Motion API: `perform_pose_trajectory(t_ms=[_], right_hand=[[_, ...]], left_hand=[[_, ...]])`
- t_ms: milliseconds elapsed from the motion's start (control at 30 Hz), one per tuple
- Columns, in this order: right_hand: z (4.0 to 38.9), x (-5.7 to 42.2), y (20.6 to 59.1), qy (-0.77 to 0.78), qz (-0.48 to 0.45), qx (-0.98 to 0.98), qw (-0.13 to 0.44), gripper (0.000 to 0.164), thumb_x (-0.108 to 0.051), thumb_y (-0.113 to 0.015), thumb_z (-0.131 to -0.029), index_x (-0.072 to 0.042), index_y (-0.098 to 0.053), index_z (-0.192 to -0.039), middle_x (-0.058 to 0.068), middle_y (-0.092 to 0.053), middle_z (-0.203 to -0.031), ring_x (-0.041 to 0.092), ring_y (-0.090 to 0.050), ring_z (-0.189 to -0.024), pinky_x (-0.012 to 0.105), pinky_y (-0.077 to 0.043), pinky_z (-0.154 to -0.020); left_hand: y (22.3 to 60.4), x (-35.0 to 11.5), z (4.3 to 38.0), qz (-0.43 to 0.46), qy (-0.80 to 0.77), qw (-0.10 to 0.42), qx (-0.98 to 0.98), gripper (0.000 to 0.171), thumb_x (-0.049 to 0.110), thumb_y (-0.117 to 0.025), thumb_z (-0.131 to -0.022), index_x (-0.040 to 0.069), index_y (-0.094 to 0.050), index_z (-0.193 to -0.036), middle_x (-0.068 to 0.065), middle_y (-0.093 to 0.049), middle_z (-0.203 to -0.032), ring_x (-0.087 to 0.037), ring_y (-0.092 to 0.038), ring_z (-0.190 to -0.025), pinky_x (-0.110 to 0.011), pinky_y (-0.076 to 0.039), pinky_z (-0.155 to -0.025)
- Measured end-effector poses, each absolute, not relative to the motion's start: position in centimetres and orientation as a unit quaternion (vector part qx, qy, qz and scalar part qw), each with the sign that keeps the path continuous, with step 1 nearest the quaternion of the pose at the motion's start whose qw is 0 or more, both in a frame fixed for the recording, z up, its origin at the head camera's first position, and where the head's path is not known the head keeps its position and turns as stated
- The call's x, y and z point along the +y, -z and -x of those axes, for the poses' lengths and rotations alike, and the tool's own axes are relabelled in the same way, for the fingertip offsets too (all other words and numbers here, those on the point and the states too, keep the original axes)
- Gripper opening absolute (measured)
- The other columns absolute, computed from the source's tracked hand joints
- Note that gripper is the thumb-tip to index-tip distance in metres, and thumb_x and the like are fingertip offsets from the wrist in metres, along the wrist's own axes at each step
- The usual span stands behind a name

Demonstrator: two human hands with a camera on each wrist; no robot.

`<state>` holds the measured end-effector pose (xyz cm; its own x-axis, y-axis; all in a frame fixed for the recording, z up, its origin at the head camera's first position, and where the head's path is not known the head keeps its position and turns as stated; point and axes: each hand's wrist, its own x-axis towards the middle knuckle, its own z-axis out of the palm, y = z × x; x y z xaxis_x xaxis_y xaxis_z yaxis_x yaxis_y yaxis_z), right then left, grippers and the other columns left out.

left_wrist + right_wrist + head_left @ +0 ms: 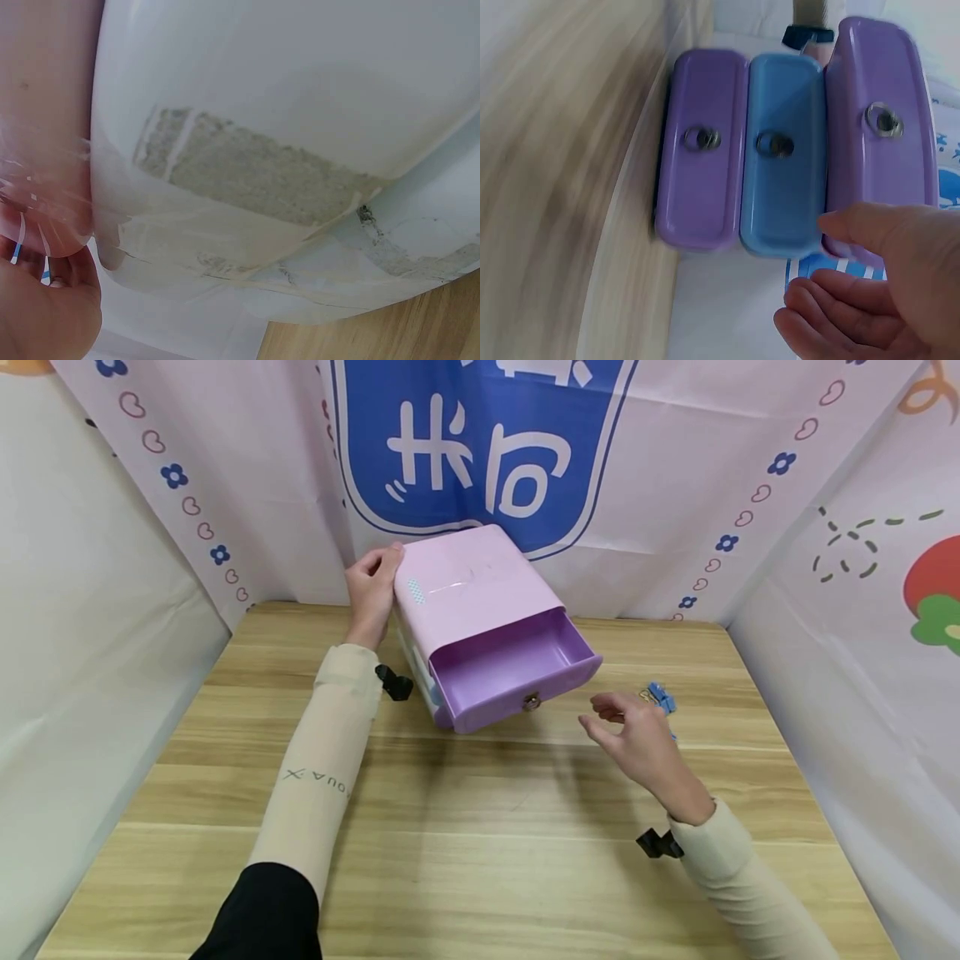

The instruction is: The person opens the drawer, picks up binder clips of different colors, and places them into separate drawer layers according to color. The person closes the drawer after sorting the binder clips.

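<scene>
A pink drawer box (480, 585) stands turned at an angle on the table. Its top purple drawer (517, 681) is pulled out and nothing shows inside. In the right wrist view, a blue drawer (784, 202) and a lower purple drawer (701, 187) are closed, each with a ring pull. My left hand (372, 585) grips the box's back left corner; in the left wrist view, its fingers are partly hidden beside the white side wall. Off the open drawer's right front, my right hand (637, 739) holds nothing, its fingers loosely bent and thumb apart.
Blue binder clips (660, 697) lie on the wooden table (480, 860) just beyond my right hand, partly hidden by it. A printed white cloth (285, 485) hangs close behind the box, with white cloth walls at both sides.
</scene>
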<state>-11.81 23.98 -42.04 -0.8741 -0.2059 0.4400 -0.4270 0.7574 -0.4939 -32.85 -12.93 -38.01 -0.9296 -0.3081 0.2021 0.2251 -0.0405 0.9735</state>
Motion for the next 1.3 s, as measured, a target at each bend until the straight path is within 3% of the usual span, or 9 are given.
perform_pose_trajectory(t_ms=[233, 467, 933, 1300], right_hand=[[12.7, 25.8, 41.7, -0.244, -0.157, -0.936, 0.199, 0.027, -0.009, -0.082, -0.090, 0.010, -0.073, -0.109, 0.025, -0.076, -0.100, 0.038, -0.075, -0.087, 0.051, -0.063, -0.076], [13.9, 27.3, 41.7, -0.210, -0.123, -0.956, 0.165, 0.031, -0.010, -0.078, -0.094, 0.014, -0.070, -0.113, 0.030, -0.072, -0.103, 0.044, -0.073, -0.091, 0.053, -0.063, -0.077], [15.6, 28.9, 43.5, -0.153, -0.094, -0.978, 0.105, 0.028, -0.010, -0.074, -0.096, 0.015, -0.070, -0.108, 0.033, -0.072, -0.103, 0.040, -0.071, -0.086, 0.052, -0.061, -0.073], [16.7, 29.6, 44.8, -0.139, -0.068, -0.986, 0.067, 0.019, -0.006, -0.065, -0.098, 0.012, -0.069, -0.104, 0.027, -0.072, -0.098, 0.034, -0.068, -0.081, 0.049, -0.059, -0.072]], left_hand=[[38.0, -12.9, 32.8, -0.032, 0.719, 0.184, -0.670, 0.030, 0.045, -0.074, -0.097, 0.016, -0.077, -0.102, 0.006, -0.067, -0.096, -0.009, -0.058, -0.090, -0.023, -0.046, -0.078], [38.0, -12.9, 32.9, -0.031, 0.718, 0.183, -0.671, 0.030, 0.045, -0.074, -0.098, 0.016, -0.078, -0.103, 0.006, -0.067, -0.097, -0.010, -0.058, -0.091, -0.023, -0.047, -0.078], [37.9, -13.0, 32.8, -0.034, 0.720, 0.178, -0.670, 0.031, 0.046, -0.074, -0.098, 0.016, -0.078, -0.105, 0.005, -0.067, -0.099, -0.010, -0.058, -0.092, -0.023, -0.048, -0.078], [38.0, -13.0, 32.7, -0.034, 0.720, 0.177, -0.670, 0.031, 0.046, -0.074, -0.098, 0.015, -0.077, -0.104, 0.005, -0.066, -0.098, -0.010, -0.058, -0.091, -0.023, -0.048, -0.077]])
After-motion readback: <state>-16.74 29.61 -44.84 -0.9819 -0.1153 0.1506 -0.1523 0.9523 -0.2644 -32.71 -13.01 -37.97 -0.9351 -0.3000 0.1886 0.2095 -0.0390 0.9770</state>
